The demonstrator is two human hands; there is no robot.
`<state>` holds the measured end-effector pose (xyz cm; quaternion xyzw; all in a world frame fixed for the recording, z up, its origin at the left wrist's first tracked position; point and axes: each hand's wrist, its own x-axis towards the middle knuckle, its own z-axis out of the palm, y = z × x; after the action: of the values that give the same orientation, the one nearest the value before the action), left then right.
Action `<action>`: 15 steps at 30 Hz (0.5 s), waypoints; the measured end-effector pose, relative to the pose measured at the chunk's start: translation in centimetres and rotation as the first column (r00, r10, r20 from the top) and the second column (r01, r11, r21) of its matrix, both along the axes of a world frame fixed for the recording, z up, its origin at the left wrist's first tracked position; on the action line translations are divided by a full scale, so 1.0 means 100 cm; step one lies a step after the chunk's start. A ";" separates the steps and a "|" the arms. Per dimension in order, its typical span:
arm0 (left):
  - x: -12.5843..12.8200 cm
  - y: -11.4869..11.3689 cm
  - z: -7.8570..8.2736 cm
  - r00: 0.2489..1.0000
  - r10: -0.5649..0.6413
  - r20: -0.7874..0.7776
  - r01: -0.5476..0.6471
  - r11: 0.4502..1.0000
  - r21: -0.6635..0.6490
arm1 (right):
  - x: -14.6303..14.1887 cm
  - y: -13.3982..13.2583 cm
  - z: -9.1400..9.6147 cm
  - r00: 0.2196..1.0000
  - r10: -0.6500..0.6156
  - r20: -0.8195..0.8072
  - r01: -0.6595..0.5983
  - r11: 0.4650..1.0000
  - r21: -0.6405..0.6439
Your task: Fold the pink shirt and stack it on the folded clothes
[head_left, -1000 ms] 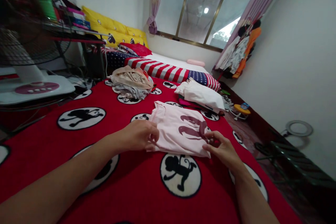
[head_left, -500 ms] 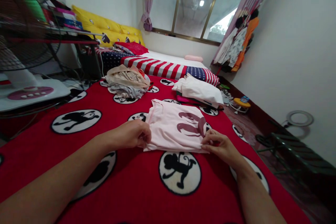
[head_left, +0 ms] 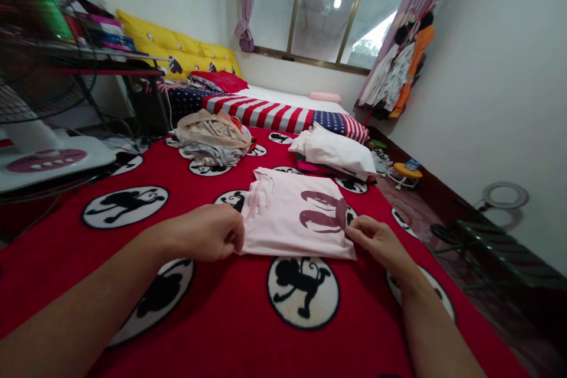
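Head view: you are leaning over a red bedspread [head_left: 44, 230] printed with black monkeys in white circles.
Shirt: a pink shirt [head_left: 283, 236] is lying flat at 12 o'clock, between your hands.
Left hand [head_left: 199, 233]: your fingers are curling narrow against the shirt's 9 o'clock edge; you cannot tell whether they are gripping.
Right hand [head_left: 381, 242]: your fingers are closing narrow at its 3 o'clock edge, touching it; any pinch is unclear.
Technique: you are working both edges evenly, keeping the cloth smooth.
Around: a clothes pile [head_left: 212, 142] is sitting at 11 o'clock, a white bundle [head_left: 334, 150] at 1 o'clock, and a fan base [head_left: 48, 162] at 10 o'clock.
Writing: none is readable; the shirt's dark red print [head_left: 321, 212] shows no legible letters.
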<state>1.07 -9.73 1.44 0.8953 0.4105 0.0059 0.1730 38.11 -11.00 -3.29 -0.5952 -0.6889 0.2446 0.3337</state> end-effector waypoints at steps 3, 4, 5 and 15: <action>0.016 0.011 0.000 0.975 0.009 0.224 -0.047 0.986 0.162 | -0.005 0.010 -0.011 0.962 -0.274 -0.021 0.274 0.959 0.064; 0.026 0.017 -0.002 0.952 -0.001 0.306 -0.071 0.972 0.224 | -0.007 0.013 -0.014 0.948 -0.317 -0.037 0.319 0.943 0.094; 0.037 0.024 -0.004 0.930 -0.024 0.368 -0.084 0.958 0.275 | -0.008 0.016 -0.017 0.939 -0.341 -0.051 0.345 0.931 0.123; 0.095 0.072 -0.071 0.975 0.136 0.177 -0.193 0.910 0.367 | -0.018 0.019 -0.021 0.934 -0.350 0.067 0.345 0.936 0.075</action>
<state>10.56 -2.50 -5.62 0.8710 0.4616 0.1663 0.0239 36.36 -9.15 -5.41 -0.7060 -0.5930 0.1363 0.3623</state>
